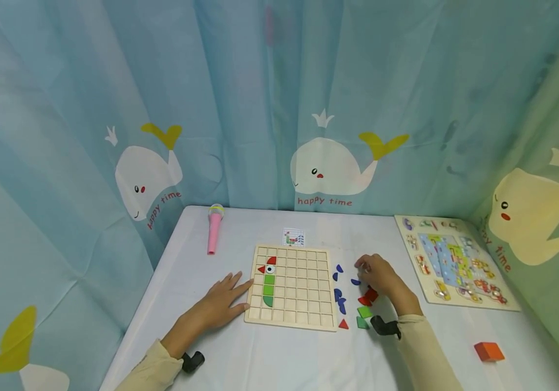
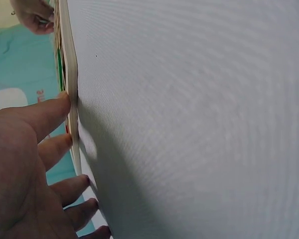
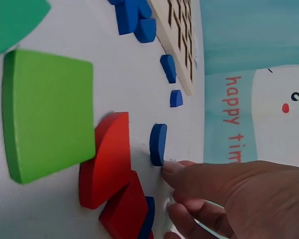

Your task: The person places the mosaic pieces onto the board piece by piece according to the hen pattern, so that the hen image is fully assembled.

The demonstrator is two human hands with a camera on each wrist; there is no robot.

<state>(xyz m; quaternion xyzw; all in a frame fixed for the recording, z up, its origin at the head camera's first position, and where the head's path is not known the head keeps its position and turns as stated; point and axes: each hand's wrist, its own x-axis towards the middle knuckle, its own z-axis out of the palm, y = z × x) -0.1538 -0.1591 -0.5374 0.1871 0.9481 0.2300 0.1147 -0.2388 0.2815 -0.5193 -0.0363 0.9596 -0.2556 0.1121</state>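
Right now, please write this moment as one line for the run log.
left hand: flat, fingertips on board edge | right hand: at loose pieces, fingertip by blue piece | board: red, green pieces in left column

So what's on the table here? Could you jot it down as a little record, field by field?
Left hand: flat on the table, fingertips against the grid board's left edge
Right hand: fingers curled among the loose pieces; a grip cannot be told
Grid board: red and green pieces in its left columns
Loose pieces: blue, red, green, right of the board
Pink toy microphone: far left
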